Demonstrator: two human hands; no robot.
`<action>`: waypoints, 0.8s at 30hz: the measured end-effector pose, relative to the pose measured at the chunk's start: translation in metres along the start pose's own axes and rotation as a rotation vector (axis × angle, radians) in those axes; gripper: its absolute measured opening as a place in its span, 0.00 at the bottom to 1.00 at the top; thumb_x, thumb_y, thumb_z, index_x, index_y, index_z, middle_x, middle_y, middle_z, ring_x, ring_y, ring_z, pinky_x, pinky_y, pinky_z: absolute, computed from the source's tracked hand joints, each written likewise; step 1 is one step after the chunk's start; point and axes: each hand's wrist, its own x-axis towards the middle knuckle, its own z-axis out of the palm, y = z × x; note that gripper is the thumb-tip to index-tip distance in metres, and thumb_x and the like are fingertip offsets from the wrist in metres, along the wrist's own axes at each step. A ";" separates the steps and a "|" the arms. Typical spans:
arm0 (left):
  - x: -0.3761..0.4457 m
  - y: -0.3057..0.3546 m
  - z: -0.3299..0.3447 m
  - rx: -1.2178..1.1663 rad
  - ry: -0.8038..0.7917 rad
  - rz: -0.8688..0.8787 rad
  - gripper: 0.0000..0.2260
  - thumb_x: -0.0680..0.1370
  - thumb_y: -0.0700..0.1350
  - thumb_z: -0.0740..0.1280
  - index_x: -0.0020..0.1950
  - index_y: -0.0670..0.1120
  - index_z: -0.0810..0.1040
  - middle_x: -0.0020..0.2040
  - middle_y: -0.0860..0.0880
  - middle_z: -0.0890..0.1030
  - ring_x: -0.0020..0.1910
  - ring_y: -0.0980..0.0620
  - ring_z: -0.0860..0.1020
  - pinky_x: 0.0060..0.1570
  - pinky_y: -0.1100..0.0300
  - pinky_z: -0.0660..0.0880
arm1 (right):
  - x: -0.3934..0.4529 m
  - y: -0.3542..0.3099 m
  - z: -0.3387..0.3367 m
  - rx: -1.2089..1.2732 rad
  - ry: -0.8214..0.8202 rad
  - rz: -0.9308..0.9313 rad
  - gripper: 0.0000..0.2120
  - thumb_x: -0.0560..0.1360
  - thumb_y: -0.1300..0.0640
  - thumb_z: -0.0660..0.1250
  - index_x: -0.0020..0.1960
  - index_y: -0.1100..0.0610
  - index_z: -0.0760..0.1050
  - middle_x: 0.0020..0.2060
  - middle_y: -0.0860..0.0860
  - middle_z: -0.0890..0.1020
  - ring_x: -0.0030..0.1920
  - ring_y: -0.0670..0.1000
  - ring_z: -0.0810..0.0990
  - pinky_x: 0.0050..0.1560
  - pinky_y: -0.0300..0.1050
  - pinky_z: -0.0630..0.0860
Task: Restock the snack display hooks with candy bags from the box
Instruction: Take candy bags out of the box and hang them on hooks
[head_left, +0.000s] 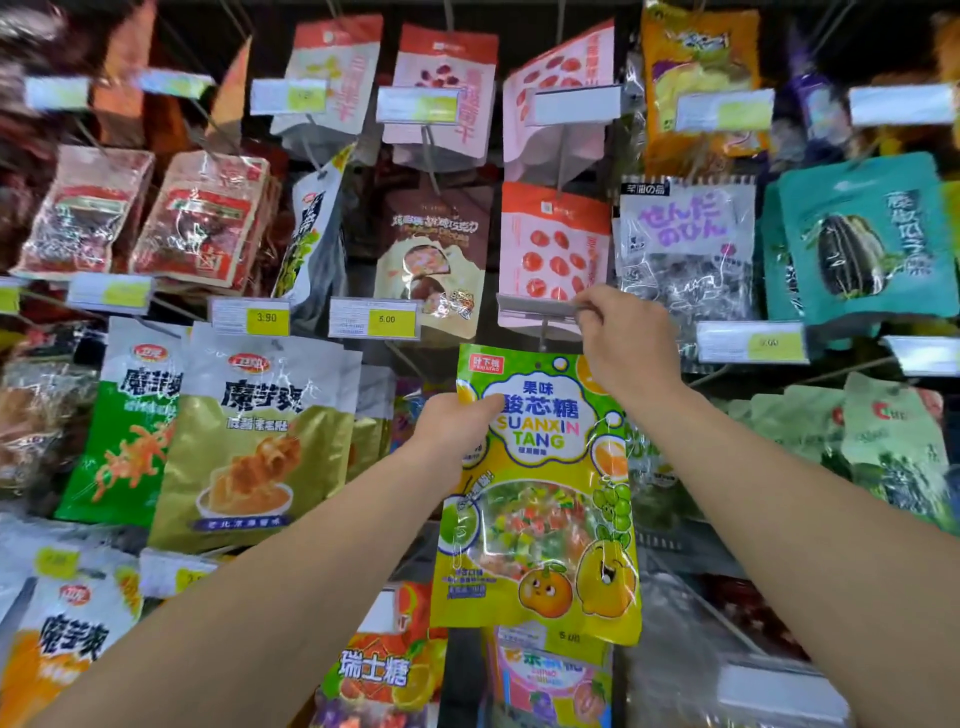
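Here the left hand (451, 422) pinches the candy bag (537, 499) by its upper left edge, thumb across the front, and holds it upright in the middle of the display. The right hand (626, 338) is closed around the grey tag holder (537, 307) at the end of a hook (544, 332), just above the bag's top edge; whether the bag's hole is on the hook cannot be told. A pink bag (553, 249) hangs just behind the holder, gold bags (254, 436) hang to the left, and green bags (883, 441) to the right.
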 end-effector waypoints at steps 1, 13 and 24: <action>0.002 0.001 0.002 0.013 0.015 -0.002 0.17 0.79 0.50 0.67 0.36 0.47 0.64 0.35 0.50 0.63 0.32 0.53 0.61 0.33 0.56 0.59 | 0.000 0.000 0.000 0.010 0.003 -0.008 0.10 0.79 0.54 0.62 0.56 0.51 0.81 0.50 0.56 0.85 0.51 0.63 0.79 0.47 0.51 0.73; 0.009 0.006 0.006 0.011 0.040 0.018 0.11 0.78 0.51 0.68 0.40 0.46 0.73 0.40 0.45 0.71 0.39 0.49 0.67 0.40 0.55 0.62 | -0.003 -0.004 -0.005 0.031 -0.021 0.007 0.11 0.80 0.56 0.61 0.55 0.52 0.81 0.49 0.54 0.85 0.51 0.62 0.79 0.43 0.47 0.68; 0.029 0.009 0.018 0.070 0.093 -0.047 0.15 0.79 0.53 0.67 0.54 0.41 0.71 0.36 0.49 0.65 0.32 0.51 0.62 0.32 0.55 0.61 | -0.009 -0.001 -0.003 0.089 0.007 -0.011 0.11 0.79 0.57 0.62 0.55 0.53 0.82 0.47 0.52 0.86 0.47 0.57 0.81 0.43 0.46 0.72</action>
